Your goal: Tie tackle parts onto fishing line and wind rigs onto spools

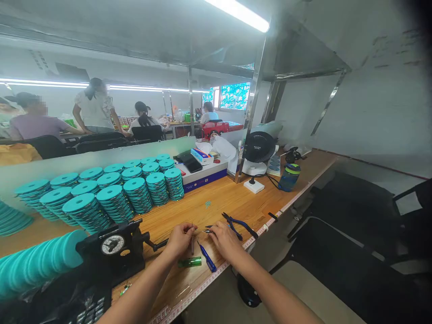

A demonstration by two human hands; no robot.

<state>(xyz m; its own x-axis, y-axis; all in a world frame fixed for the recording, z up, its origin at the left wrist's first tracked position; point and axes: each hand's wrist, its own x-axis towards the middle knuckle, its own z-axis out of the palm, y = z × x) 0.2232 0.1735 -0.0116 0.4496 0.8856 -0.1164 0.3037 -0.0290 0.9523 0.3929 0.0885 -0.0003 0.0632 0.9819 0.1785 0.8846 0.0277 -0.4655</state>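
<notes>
My left hand (180, 238) hovers over the wooden workbench (216, 202) with its fingertips pinched together on something thin that I cannot make out. My right hand (224, 238) is beside it, fingers curled, pinching a small metal piece at its tips. A thin brown rod (192, 243) lies between the two hands. A blue pen-like tool (207, 258) and a green lighter (189, 262) lie on the bench just below the hands. Blue-handled pliers (236, 222) rest to the right of my right hand.
Stacks of teal spools (135, 186) fill the bench's left and back. A black dial-faced winder (116, 249) stands left of my hands. A small fan (258, 153), a blue bottle (289, 176) and a white box (205, 173) sit further back. A measuring tape (209, 281) runs along the front edge. Other people work at benches behind.
</notes>
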